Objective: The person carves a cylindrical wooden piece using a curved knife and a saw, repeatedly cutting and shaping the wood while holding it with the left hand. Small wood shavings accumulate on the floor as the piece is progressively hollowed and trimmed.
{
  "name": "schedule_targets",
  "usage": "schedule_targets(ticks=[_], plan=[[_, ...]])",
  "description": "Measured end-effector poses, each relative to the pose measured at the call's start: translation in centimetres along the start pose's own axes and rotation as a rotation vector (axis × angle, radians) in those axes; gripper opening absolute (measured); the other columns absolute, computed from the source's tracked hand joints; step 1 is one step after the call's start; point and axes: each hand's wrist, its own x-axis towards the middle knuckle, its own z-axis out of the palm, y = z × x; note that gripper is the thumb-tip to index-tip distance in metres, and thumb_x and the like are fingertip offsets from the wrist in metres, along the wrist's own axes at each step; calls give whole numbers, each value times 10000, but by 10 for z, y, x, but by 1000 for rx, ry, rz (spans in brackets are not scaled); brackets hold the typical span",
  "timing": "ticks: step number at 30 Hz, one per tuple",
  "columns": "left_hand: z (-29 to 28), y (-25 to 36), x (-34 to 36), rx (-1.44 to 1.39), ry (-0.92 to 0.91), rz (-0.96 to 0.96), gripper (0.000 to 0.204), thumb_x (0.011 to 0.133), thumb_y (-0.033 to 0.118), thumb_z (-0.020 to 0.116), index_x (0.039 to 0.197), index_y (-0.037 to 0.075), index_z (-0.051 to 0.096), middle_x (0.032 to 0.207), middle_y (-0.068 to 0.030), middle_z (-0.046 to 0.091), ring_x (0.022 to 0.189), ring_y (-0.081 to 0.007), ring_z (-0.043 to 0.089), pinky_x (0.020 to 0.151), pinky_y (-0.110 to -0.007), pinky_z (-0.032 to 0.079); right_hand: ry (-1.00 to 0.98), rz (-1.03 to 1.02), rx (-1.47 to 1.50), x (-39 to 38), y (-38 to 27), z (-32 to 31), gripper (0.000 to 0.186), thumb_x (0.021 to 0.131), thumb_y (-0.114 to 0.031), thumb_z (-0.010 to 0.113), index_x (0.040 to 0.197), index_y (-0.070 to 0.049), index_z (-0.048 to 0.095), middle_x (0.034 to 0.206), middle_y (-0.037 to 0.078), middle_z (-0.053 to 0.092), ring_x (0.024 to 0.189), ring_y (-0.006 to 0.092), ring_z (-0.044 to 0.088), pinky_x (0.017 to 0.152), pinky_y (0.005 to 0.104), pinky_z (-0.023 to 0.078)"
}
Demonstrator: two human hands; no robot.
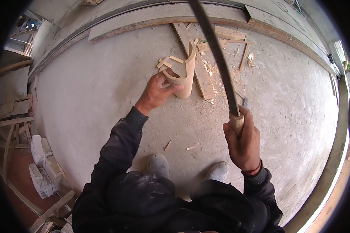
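My left hand [156,93] is closed on the near side of a pale, hollow wooden piece [187,83]. Its upper rim is cut into a deep curve, and one side rises to a tall point. My thumb presses its outer face while some fingers are hidden inside. In my right hand [244,141] is the round wooden handle of a long, dark, flat metal tool [217,54] resembling a file. The blade points up and away, apart from the wooden piece. Below the held piece lies a plank [202,77] on the floor.
Wood shavings [212,95] and offcuts [164,62] lie around the plank. A small grey metal strip [245,102] rests right of them. Long boards [144,24] line the far wall. White blocks [46,167] and scrap wood [52,211] are piled at left. My shoes [158,166] stand below.
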Motion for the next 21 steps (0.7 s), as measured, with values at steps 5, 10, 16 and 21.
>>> schedule_targets(ticks=[5, 10, 16, 21], plan=[[-19, 4, 17, -83, -146, -82, 515, 1002, 198, 794, 1438, 21, 582, 1387, -75, 646, 1327, -195, 584, 1170, -386, 469, -97, -17, -7, -5, -10, -15, 490, 979, -68, 717, 1406, -32, 479, 1060, 225, 733, 887, 465, 736, 744, 478, 592], [-31, 8, 24, -72, -198, -155, 524, 1011, 196, 784, 1449, 18, 559, 1394, -75, 627, 1332, -193, 568, 1175, -376, 458, -107, 23, -30, -3, -14, -10, 460, 980, -71, 704, 1377, -33, 477, 1007, 224, 726, 867, 461, 732, 729, 494, 587], [-22, 14, 25, -23, -84, -93, 506, 965, 172, 835, 1343, 33, 530, 1297, -79, 609, 1255, -190, 607, 1137, -378, 505, -103, 83, -26, -4, -15, -5, 469, 989, -49, 694, 1405, -37, 477, 996, 231, 723, 820, 471, 714, 706, 505, 559], [16, 12, 14, 189, 258, 51, 763, 865, 163, 924, 1408, 40, 401, 1305, -135, 565, 1226, -244, 630, 1113, -428, 544, -99, 104, -37, -6, -17, -3, 451, 986, -49, 685, 1384, -29, 474, 976, 238, 720, 816, 471, 717, 692, 512, 572]])
